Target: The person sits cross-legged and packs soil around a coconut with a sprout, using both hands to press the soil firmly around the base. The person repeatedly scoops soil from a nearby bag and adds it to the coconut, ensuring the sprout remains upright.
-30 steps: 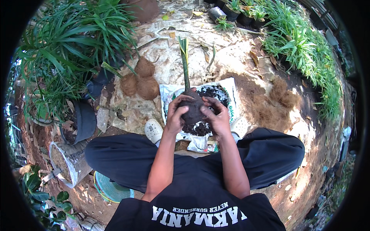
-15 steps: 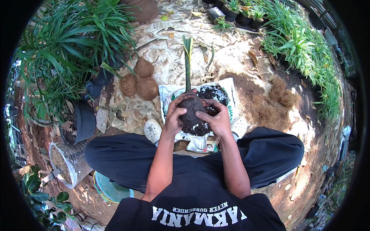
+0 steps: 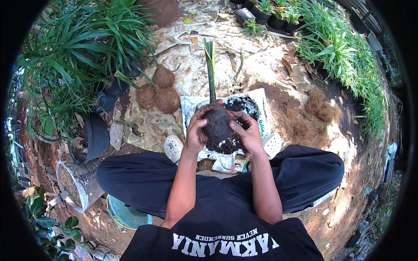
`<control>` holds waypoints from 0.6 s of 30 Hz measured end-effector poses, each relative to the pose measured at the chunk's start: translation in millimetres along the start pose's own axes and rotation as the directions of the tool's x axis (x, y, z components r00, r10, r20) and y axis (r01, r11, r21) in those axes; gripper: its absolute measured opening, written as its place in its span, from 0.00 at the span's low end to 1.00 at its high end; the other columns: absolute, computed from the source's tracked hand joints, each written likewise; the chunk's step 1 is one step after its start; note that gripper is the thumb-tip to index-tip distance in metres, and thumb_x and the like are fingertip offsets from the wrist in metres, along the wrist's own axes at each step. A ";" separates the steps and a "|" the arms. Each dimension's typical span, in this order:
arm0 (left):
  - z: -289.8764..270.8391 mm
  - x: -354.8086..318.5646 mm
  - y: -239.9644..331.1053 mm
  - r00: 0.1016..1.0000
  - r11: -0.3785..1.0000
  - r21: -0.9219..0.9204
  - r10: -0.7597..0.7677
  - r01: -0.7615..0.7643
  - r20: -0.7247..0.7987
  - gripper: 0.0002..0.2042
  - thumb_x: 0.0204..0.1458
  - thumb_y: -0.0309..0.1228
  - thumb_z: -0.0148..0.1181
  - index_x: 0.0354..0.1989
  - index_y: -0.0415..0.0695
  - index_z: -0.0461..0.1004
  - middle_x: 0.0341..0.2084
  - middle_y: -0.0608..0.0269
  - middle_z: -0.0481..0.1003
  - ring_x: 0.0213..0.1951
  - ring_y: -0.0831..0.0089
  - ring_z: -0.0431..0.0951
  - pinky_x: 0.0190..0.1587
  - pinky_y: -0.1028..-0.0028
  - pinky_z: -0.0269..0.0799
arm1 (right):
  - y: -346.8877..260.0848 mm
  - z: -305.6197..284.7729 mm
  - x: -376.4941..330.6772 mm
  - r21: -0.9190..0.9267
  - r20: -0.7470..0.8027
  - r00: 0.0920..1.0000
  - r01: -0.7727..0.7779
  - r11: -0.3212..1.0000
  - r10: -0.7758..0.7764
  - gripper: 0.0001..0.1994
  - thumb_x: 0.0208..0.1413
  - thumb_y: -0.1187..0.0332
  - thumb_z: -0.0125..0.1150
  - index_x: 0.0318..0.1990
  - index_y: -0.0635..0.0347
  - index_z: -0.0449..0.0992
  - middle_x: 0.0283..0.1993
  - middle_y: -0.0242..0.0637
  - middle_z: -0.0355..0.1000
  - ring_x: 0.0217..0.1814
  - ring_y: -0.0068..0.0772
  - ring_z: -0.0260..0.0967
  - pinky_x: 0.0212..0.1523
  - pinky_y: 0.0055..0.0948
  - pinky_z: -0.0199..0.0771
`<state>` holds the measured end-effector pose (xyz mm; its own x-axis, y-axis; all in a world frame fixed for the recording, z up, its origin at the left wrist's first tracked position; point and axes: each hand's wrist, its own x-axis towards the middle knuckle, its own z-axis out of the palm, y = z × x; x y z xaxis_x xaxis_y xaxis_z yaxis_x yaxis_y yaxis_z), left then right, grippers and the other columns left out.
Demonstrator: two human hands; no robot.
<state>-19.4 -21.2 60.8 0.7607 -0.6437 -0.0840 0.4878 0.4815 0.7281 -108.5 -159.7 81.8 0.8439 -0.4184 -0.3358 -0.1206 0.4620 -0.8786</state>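
Between both hands I hold a dark, rounded ball of soil (image 3: 217, 124) above a white sack. From its far side rises a tall green leaf with yellow edges (image 3: 210, 71), upright and cut at the tip. My left hand (image 3: 197, 129) wraps the ball's left side, and my right hand (image 3: 247, 132) cups its right side with the thumb on the surface. Soil covers the fingers. Underneath, the opened white sack (image 3: 260, 102) lies flat with loose black soil (image 3: 239, 104) on it.
Three brown fibre-wrapped balls (image 3: 167, 100) sit left of the sack, some with cut leaves. Loose brown coir fibre (image 3: 307, 124) lies at right. A black pot (image 3: 93, 139), a sack of grainy material (image 3: 72, 185) and a teal basin (image 3: 126, 213) stand at left. Leafy plants line both sides.
Both hands still hold the soil ball. My right thumb has shifted outward toward the ball's right edge, and the ball looks slightly turned, with the leaf tip a little farther left.
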 end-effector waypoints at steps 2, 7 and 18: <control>-2.8 0.5 0.1 1.000 1.000 -0.009 -0.002 0.002 -0.002 0.17 0.48 0.27 0.54 0.47 0.34 0.75 0.59 0.44 0.68 0.58 0.60 0.72 0.61 0.64 0.66 | -0.9 -0.9 -1.0 -0.032 0.063 0.998 0.024 0.999 -0.022 0.16 0.48 0.74 0.73 0.44 0.63 0.76 0.43 0.33 0.75 0.45 0.23 0.71 0.48 0.25 0.73; -8.5 2.2 -5.9 1.000 0.989 0.148 0.029 -0.028 -0.008 0.15 0.48 0.25 0.54 0.45 0.33 0.75 0.59 0.44 0.69 0.55 0.62 0.74 0.59 0.65 0.68 | 2.6 0.0 -1.1 -0.060 0.019 1.000 -0.011 0.998 0.012 0.17 0.46 0.73 0.75 0.42 0.65 0.76 0.39 0.32 0.75 0.41 0.22 0.71 0.43 0.23 0.73; -4.4 4.8 -11.9 1.000 0.990 0.139 0.001 -0.004 0.020 0.22 0.46 0.24 0.57 0.52 0.33 0.71 0.60 0.48 0.68 0.56 0.65 0.73 0.59 0.68 0.68 | 5.4 -9.5 1.4 -0.103 0.004 1.000 0.015 0.995 -0.015 0.20 0.44 0.72 0.76 0.45 0.66 0.78 0.41 0.35 0.78 0.41 0.22 0.72 0.44 0.24 0.73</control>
<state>-19.6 -27.4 48.7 0.7527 -0.6547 -0.0696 0.4207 0.3969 0.8158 -112.9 -165.2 73.4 0.8476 -0.4223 -0.3214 -0.1608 0.3729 -0.9138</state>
